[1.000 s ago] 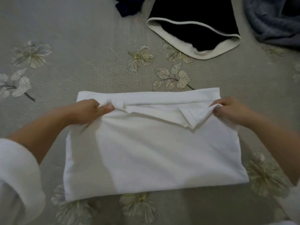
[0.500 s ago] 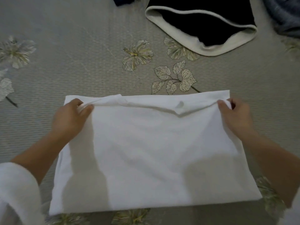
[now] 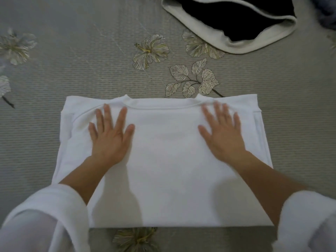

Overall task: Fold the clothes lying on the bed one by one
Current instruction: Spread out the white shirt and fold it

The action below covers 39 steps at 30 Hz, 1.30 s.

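Observation:
A white garment [image 3: 167, 160] lies folded into a rectangle on the bed, its neckline along the far edge. My left hand [image 3: 111, 135] rests flat on its left half with the fingers spread. On the right half my right hand [image 3: 221, 131] also lies flat, palm down, fingers apart and slightly blurred. Neither hand holds any cloth.
The bed cover [image 3: 72, 51] is grey with a flower print. A black garment with a cream band [image 3: 236, 24] lies at the far right. A sliver of blue-grey cloth [image 3: 330, 17] shows at the top right edge.
Both hands have let go of the garment's far edge, which now lies folded flat. They have moved inward and opened palm down on the cloth.

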Motion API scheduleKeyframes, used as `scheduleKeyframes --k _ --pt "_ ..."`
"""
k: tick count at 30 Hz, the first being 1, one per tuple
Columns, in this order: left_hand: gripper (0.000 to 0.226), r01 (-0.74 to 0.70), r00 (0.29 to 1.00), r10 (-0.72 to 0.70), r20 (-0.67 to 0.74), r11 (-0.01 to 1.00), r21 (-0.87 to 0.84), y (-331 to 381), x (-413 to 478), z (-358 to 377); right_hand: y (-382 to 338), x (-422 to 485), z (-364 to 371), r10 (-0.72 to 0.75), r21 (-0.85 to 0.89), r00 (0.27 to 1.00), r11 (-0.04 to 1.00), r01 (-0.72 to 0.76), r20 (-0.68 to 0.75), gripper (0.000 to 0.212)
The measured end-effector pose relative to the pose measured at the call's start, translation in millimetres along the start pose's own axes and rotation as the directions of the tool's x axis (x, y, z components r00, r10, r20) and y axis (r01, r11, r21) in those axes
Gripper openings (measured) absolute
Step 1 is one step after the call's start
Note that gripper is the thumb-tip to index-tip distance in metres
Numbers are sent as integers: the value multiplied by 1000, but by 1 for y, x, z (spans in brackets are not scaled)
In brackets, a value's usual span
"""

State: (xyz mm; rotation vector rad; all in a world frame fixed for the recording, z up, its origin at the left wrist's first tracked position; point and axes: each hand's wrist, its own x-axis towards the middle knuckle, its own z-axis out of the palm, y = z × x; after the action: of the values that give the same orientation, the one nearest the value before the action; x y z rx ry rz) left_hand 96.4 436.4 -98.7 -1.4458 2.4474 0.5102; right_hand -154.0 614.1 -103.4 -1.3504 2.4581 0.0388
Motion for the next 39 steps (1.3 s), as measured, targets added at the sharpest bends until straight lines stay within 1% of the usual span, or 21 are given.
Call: scheduleKeyframes --k 2,4,6,8,10,12,14,17,19,21,23,25,26,27,29,31,32,33,35,37,39 --pt "64 16 999 -16 -37 1000 -2 -13 -9 -1 14 -7 -1 143 42 990 989 -142 -20 62" --pt "63 -54 996 56 -75 998 34 -19 -30 0 19 -26 0 158 43 987 987 -156 -41 62" --pt "61 -121 991 124 -59 991 58 -12 -59 9 10 -51 3 87 38 996 996 -86 -30 61" --pt "58 -151 988 152 -13 988 30 9 -86 26 -13 -78 10 -55 10 998 998 55 17 62" --pt "58 -137 990 138 4 990 -34 35 -104 47 -37 -98 24 -197 -7 980 980 197 36 62" --pt "59 -80 997 79 -6 994 -72 49 -112 60 -51 -107 36 -242 -5 970 970 242 21 61" --pt "61 -15 999 14 -30 999 -36 40 -114 63 -43 -110 42 -193 0 981 981 193 15 62" --pt "65 101 993 -100 -63 995 5 0 -121 60 -13 -124 46 -82 -10 997 997 82 -9 68" --pt "67 213 976 -214 -48 977 -23 -22 -131 57 5 -143 46 6 -7 1000 1000 -7 -31 69" --pt "68 300 953 -303 -30 951 -80 -32 -142 57 17 -161 45 134 28 989 991 -132 -64 69" --pt "68 333 942 -336 -8 936 -111 -31 -147 57 23 -171 42 220 51 973 975 -217 -68 67" --pt "70 347 936 -351 0 927 -139 -22 -145 55 31 -172 38 275 53 961 960 -273 -19 64" --pt "70 326 943 -331 -12 934 -149 -14 -144 54 38 -171 37 325 79 946 943 -324 2 64" --pt "69 266 961 -273 -32 953 -146 -5 -143 53 46 -170 34 389 140 921 912 -386 8 64" --pt "65 56 997 -61 -46 993 -103 24 -144 54 66 -165 24 504 369 863 805 -465 -12 66" --pt "62 -162 986 164 15 984 -73 61 -147 63 83 -158 13 579 575 815 658 -487 27 69" --pt "61 -232 970 236 54 970 -69 80 -148 70 90 -153 9 601 637 796 587 -499 69 69" --pt "62 -268 958 273 86 961 -63 99 -150 77 95 -148 4 613 682 782 523 -511 116 70" --pt "64 -255 960 259 109 966 -46 124 -150 86 101 -137 -5 581 719 783 444 -534 223 65" --pt "65 -220 968 222 116 975 -29 132 -148 89 104 -128 -13 495 694 811 465 -550 311 58" --pt "65 -229 965 230 127 973 -25 129 -148 90 105 -119 -25 460 652 813 500 -570 358 56"
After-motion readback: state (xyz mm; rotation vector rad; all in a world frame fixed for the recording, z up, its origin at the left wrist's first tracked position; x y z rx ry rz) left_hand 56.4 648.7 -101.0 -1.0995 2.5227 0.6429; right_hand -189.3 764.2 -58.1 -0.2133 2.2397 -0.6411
